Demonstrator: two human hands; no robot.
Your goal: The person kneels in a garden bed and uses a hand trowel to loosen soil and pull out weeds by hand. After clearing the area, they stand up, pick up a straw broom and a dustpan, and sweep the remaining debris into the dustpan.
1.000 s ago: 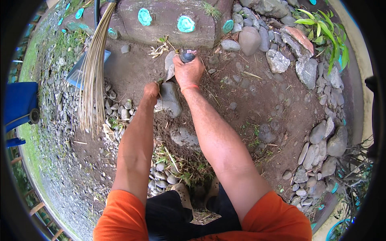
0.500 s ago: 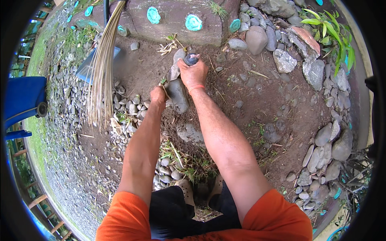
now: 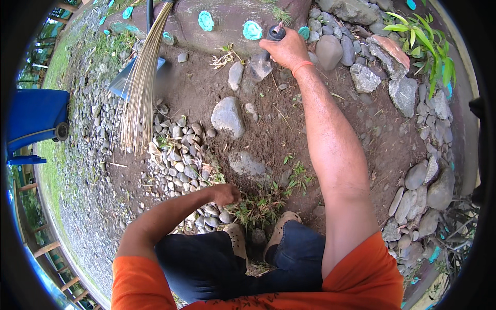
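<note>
My right hand [image 3: 288, 49] is reached out far ahead, closed round the dark handle of a hand trowel [image 3: 260, 67]. Its grey blade points down at the soil beside a pale oval stone [image 3: 235, 76]. My left hand [image 3: 226, 195] is low and close to my feet, fingers curled. Whatever it may hold is hidden. Right beside it lies a heap of pulled weeds [image 3: 258, 209] with soil on it. Between the two hands, a large smooth grey stone [image 3: 228, 118] and a flatter one [image 3: 247, 163] sit in the loose dirt.
A stick broom [image 3: 142, 103] stands at the left over a blue dustpan [image 3: 124, 82]. Small pebbles [image 3: 178, 168] spread beside the soil. Bigger rocks [image 3: 413, 196] line the right side, and a painted log-like border [image 3: 227, 26] closes the far end. A blue wheeled bin [image 3: 36, 121] is far left.
My left hand has drawn back from the large stone to the weed heap near my feet. My right hand has moved farther out and to the right with the trowel.
</note>
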